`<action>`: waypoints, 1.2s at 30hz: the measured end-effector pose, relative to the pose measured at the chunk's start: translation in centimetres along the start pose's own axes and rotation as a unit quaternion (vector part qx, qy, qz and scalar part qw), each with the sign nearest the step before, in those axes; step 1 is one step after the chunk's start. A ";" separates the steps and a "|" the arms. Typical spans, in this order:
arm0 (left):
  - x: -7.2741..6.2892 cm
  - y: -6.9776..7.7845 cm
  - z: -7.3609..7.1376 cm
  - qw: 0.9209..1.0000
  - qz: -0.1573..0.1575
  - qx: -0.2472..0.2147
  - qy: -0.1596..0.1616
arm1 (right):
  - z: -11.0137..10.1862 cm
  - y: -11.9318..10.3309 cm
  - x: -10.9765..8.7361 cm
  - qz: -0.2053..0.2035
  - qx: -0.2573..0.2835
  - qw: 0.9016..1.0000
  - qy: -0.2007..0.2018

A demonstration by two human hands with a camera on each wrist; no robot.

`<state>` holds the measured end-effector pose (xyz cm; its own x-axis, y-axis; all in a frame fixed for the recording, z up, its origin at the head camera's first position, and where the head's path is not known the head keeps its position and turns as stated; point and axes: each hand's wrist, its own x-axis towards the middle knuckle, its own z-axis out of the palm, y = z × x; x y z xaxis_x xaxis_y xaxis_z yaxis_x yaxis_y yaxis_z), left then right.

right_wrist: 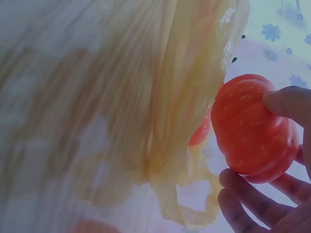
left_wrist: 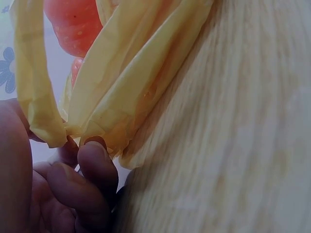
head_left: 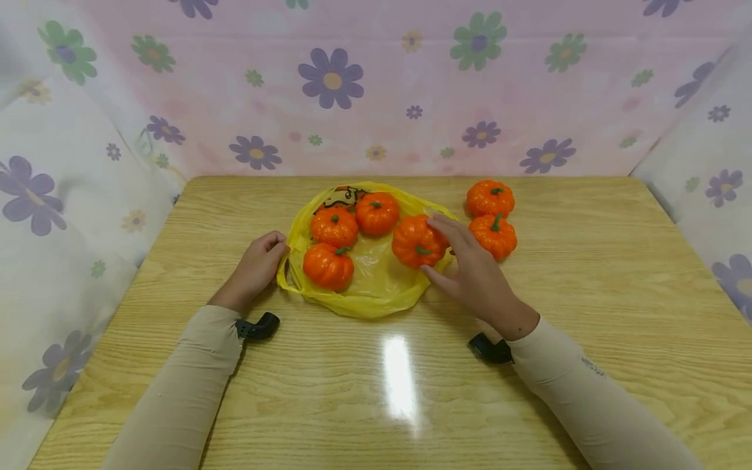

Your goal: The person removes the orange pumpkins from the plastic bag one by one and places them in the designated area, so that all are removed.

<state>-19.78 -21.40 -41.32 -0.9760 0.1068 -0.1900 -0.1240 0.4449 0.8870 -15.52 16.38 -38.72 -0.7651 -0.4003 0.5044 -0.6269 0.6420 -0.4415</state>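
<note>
A yellow plastic bag [head_left: 376,305] lies spread wide at the middle of the table, with three small orange pumpkins inside its left and back part; one is the front-left pumpkin [head_left: 328,267]. My left hand [head_left: 258,266] pinches the bag's left rim; in the left wrist view the fingertips [left_wrist: 97,158] meet at the gathered plastic [left_wrist: 121,97]. My right hand [head_left: 476,281] grips another pumpkin [head_left: 418,243] over the bag's right side, thumb and fingers around it. In the right wrist view this held pumpkin [right_wrist: 255,128] is beside the bag's wall.
Two more pumpkins stand on the table right of the bag, a back one [head_left: 490,198] and a front one [head_left: 495,236] touching it. The wooden table [head_left: 329,391] ends at a flowered curtain [head_left: 376,98] behind. A bag handle [right_wrist: 214,199] hangs near the right hand.
</note>
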 end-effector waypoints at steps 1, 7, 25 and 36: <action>0.0 0.0 0.0 1.000 -0.002 0.001 -0.001 | -0.1 0.1 0.0 -0.001 0.001 1.000 0.003; 0.1 0.0 -0.2 1.000 -0.001 0.010 -0.004 | -0.4 0.4 -0.2 -0.001 -0.001 1.000 0.015; 0.0 -0.3 -0.1 1.000 0.015 0.008 0.003 | -1.7 0.7 0.3 0.023 -0.004 0.999 0.041; 0.0 -0.3 0.0 1.000 0.013 -0.001 0.002 | -2.2 1.2 0.2 0.041 -0.009 0.997 0.064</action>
<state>-19.78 -21.51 -41.63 -0.9795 0.1141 -0.1658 -0.0996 0.4409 0.8920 -16.16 18.49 -37.54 -0.7885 -0.2601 0.5574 -0.5588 0.6816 -0.4725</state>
